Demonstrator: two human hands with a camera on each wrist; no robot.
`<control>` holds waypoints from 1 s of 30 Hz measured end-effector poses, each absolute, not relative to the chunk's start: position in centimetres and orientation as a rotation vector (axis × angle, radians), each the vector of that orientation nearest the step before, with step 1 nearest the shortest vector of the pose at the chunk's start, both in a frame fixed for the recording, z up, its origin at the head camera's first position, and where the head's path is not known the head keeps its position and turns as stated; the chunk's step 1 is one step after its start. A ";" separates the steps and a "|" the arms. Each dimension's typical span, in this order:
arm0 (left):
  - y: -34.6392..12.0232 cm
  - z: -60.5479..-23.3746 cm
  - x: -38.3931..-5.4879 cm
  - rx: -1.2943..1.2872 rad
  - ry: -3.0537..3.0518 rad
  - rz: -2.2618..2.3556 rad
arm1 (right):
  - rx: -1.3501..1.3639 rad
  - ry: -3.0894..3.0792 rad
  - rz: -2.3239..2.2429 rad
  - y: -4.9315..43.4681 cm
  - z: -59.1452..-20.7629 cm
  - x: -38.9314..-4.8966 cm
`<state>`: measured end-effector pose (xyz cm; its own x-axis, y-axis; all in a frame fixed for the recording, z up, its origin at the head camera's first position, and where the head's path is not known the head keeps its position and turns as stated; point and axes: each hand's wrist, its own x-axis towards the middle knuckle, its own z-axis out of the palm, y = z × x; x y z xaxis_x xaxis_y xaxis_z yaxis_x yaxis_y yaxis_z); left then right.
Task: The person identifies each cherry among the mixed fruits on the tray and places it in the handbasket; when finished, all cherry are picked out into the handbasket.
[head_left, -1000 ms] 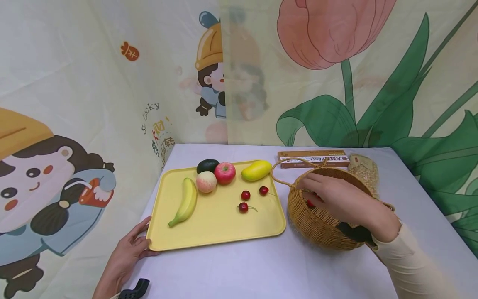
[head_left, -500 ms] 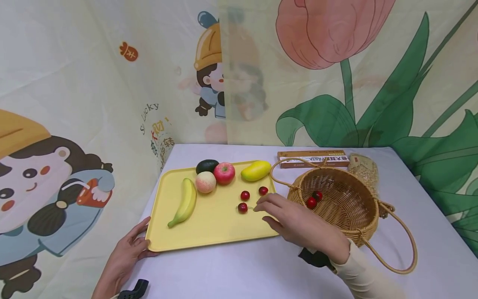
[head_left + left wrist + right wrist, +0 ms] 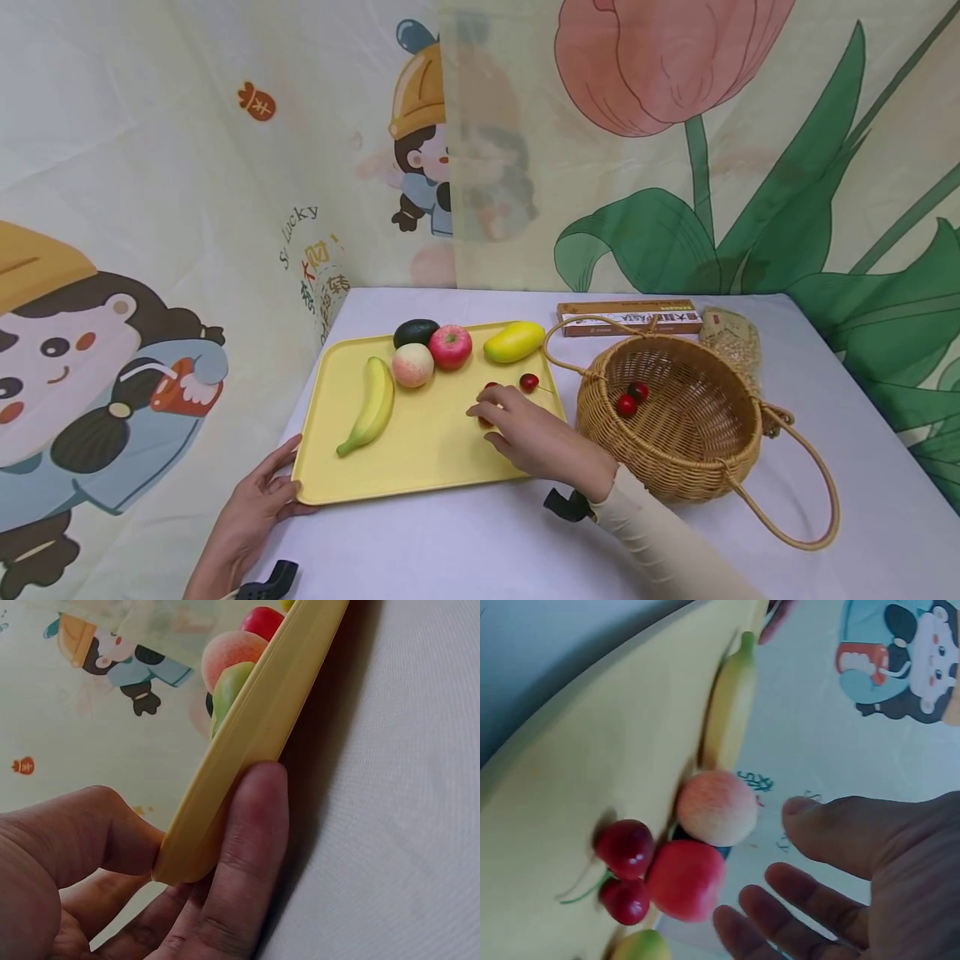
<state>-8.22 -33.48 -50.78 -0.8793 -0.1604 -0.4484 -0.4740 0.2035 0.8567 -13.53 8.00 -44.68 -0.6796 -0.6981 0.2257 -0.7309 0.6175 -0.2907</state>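
My left hand (image 3: pixel 251 508) holds the near left corner of a yellow tray (image 3: pixel 420 475), thumb on the rim and fingers underneath, as the left wrist view shows. Over the tray's right part hovers my right hand (image 3: pixel 536 437), fingers loosely apart. Below it are two dark red cherries (image 3: pixel 624 849), partly hidden in the head view. A third cherry (image 3: pixel 529 382) with a stem lies just beyond. Also on the tray are a banana (image 3: pixel 369 408), a peach (image 3: pixel 413 365), a red apple (image 3: pixel 451 347), a dark green avocado-like fruit (image 3: pixel 414 332) and a yellow mango (image 3: pixel 515 342).
Right of the tray stands a wicker basket (image 3: pixel 611 442) with two cherries (image 3: pixel 627 406) inside and its handles folded outward. Behind it lie a pasta box (image 3: pixel 630 318) and a bag of grains (image 3: pixel 729 342). Printed curtains (image 3: pixel 510 250) border the white table.
My right hand has come out of the basket and moved left over the cherries on the tray. The basket's right handle swung down outward. My left hand stays at the tray corner.
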 end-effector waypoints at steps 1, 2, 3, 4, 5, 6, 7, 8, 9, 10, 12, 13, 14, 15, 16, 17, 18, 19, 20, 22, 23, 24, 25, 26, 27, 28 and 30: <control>-33.5 -50.8 -8.2 -0.601 2.220 1.731 | 1.208 -2.770 0.545 7.7 -45.0 -13.8; -33.5 -50.7 -8.2 -0.600 2.223 1.732 | 1.201 -2.799 0.528 7.5 -45.3 -14.1; -33.5 -50.7 -8.2 -0.606 2.221 1.728 | 1.192 -2.827 0.504 7.3 -45.6 -14.3; -33.5 -50.8 -8.2 -0.608 2.220 1.728 | 1.187 -2.853 0.479 7.1 -45.8 -14.5; -33.5 -50.8 -8.3 -0.610 2.217 1.729 | 1.181 -2.874 0.451 6.9 -46.1 -14.7; -33.5 -50.8 -8.3 -0.611 2.215 1.730 | 1.180 -2.886 0.420 6.8 -46.4 -14.9; -33.4 -50.8 -8.2 -0.611 2.213 1.732 | 1.181 -2.890 0.401 6.7 -46.7 -15.0; -33.4 -50.9 -8.2 -0.612 2.212 1.734 | 1.183 -2.893 0.382 6.6 -46.9 -15.2; -33.4 -50.9 -8.2 -0.612 2.212 1.735 | 1.181 -2.894 0.366 6.6 -47.1 -15.3; -33.4 -50.9 -8.2 -0.609 2.214 1.738 | 1.182 -2.894 0.356 6.5 -47.2 -15.4; -33.4 -50.9 -8.2 -0.610 2.216 1.739 | 1.183 -2.894 0.344 6.4 -47.5 -15.5; -33.4 -50.9 -8.2 -0.613 2.218 1.736 | 1.181 -2.896 0.345 6.4 -47.6 -15.6; -33.4 -51.0 -8.2 -0.612 2.222 1.735 | 1.179 -2.900 0.344 6.4 -47.6 -15.6; -33.4 -50.9 -8.2 -0.612 2.222 1.736 | 1.174 -2.904 0.350 6.4 -47.7 -15.6; -33.4 -50.9 -8.1 -0.614 2.223 1.734 | 1.170 -2.908 0.359 6.3 -47.7 -15.7; -33.4 -50.9 -8.1 -0.615 2.223 1.732 | 1.168 -2.910 0.370 6.3 -47.8 -15.7; -33.4 -50.9 -8.1 -0.616 2.223 1.731 | 1.167 -2.910 0.382 6.3 -47.8 -15.7; -33.4 -50.9 -8.1 -0.616 2.223 1.729 | 1.166 -2.907 0.392 6.3 -47.9 -15.8; -33.4 -50.8 -8.1 -0.614 2.222 1.731 | 1.165 -2.904 0.401 6.4 -48.0 -15.8; -33.3 -50.8 -8.0 -0.617 2.220 1.729 | 1.169 -2.898 0.410 6.4 -48.2 -15.9; -33.3 -50.7 -8.0 -0.616 2.217 1.733 | 1.171 -2.892 0.412 6.4 -48.2 -15.9; -33.3 -50.7 -8.0 -0.614 2.216 1.734 | 1.172 -2.888 0.415 6.4 -48.3 -15.9; -33.3 -50.7 -8.0 -0.612 2.218 1.733 | 1.172 -2.884 0.414 6.3 -48.4 -15.9; -33.4 -50.7 -8.0 -0.612 2.217 1.735 | 1.174 -2.881 0.413 6.3 -48.4 -16.0; -33.4 -50.7 -8.0 -0.612 2.217 1.736 | 1.177 -2.878 0.414 6.3 -48.5 -16.0; -33.4 -50.7 -8.0 -0.609 2.217 1.738 | 1.179 -2.875 0.416 6.2 -48.5 -16.0; -33.4 -50.7 -8.0 -0.609 2.219 1.737 | 1.180 -2.871 0.416 6.2 -48.6 -16.1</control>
<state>-8.03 -33.42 -50.73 -0.8788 -0.1657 -0.4475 -0.4742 0.1984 0.8578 -16.09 6.19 -48.58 -0.7158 -0.6897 0.1094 -0.6924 0.6805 -0.2399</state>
